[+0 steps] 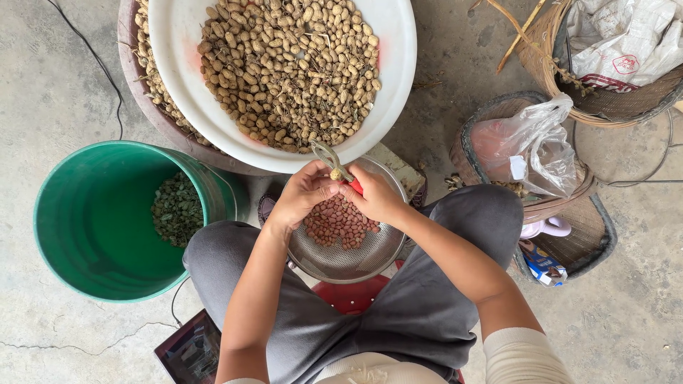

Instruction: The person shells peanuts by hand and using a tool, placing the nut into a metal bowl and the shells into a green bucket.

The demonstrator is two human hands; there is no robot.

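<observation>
Over the metal colander (356, 259) on the person's lap, a single peanut pod (335, 173) sits pinched between the fingertips of the left hand (304, 195), whose grip is closed tight on it. The right hand (375, 195) is curled shut around the red handle of a pair of pliers (334, 162); the metal jaws stick up past the pod and stand slightly apart, just beside or touching it, though which is hard to tell. Both hands meet over the colander's far rim. Inside the colander lies a heap of reddish shelled peanuts (340, 222).

Just beyond the hands, a large white basin (398, 78) is piled with unshelled peanuts (288, 67), and it rests over a wider brown tray (142, 99) that holds more pods. To the left, on the concrete floor (57, 85), stands a green bucket (85, 220) with greenish husk scraps (176, 210) at the bottom. To the right sit woven baskets (583, 235) and a crumpled clear plastic bag (533, 146).
</observation>
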